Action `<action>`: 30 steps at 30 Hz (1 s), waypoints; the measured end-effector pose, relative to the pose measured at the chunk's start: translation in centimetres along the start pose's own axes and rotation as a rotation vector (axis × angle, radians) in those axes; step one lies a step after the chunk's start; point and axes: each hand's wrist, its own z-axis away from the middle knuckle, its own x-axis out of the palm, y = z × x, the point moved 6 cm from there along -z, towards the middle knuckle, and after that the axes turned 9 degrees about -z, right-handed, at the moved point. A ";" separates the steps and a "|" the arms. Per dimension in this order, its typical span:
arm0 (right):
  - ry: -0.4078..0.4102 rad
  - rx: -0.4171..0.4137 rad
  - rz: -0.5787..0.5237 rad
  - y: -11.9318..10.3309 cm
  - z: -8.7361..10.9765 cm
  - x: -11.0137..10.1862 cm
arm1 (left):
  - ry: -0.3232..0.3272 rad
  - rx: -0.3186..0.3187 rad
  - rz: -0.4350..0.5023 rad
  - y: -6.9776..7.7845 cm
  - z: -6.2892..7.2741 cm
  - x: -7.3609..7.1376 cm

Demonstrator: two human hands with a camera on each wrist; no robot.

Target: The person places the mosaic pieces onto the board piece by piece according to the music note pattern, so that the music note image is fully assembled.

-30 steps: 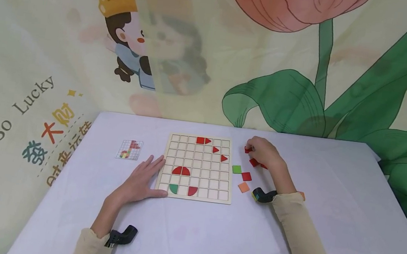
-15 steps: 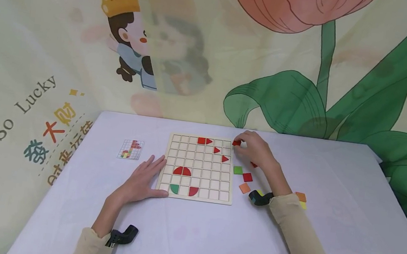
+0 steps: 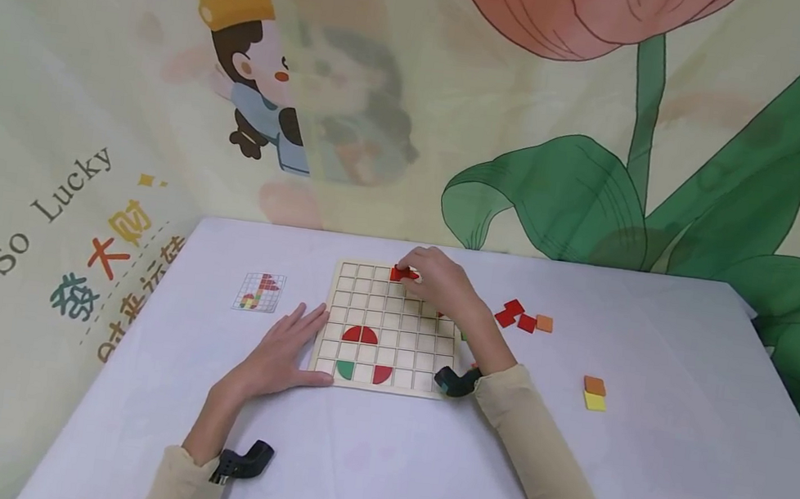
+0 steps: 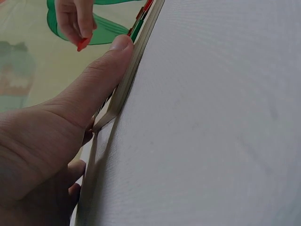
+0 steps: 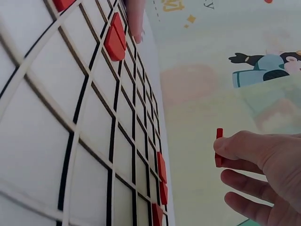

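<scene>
A pale wooden grid board (image 3: pixel 424 361) lies mid-table. My left hand (image 3: pixel 274 360) rests along its left edge, fingers spread straight, the thumb (image 4: pixel 106 68) over the near corner. My right hand (image 3: pixel 441 280) is over the board's far rows. Thumb and forefinger pinch a thin red tile (image 5: pixel 218 149) on edge, close to a red square seated in the far row. Two red quarter-circle tiles (image 3: pixel 361 334) sit side by side as a half disc. The near row holds a green quarter-circle (image 3: pixel 345 370) and a red one (image 3: pixel 382 374). My right hand and forearm hide the red triangles partly.
A small printed pattern card (image 3: pixel 259 293) lies left of the board. Several loose red tiles (image 3: pixel 526 323) and an orange tile (image 3: pixel 544 323) lie to the right. Farther right are another orange tile (image 3: pixel 595 385) and a yellow one (image 3: pixel 595 402). A printed curtain hangs behind the table.
My right hand has picked up a red tile from the loose ones right of the board and carried it left over the far row. My left hand stays in place.
</scene>
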 end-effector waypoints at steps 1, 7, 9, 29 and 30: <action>0.001 0.002 -0.006 -0.1 -0.2 0.1 | 0.000 -0.003 0.000 0.0 0.0 0.0; -0.023 0.016 -0.028 -0.5 -0.7 0.9 | 0.016 0.005 -0.009 -0.1 0.1 -0.2; -0.042 0.019 -0.008 -0.4 -0.8 1.3 | 0.019 0.007 -0.006 -0.2 0.1 -0.1; -0.095 -0.019 0.181 -0.2 -0.9 3.7 | 0.010 0.010 0.001 0.0 0.0 0.2; -0.092 -0.021 0.183 -0.2 -0.9 3.7 | 0.010 0.009 0.004 -0.1 0.0 0.2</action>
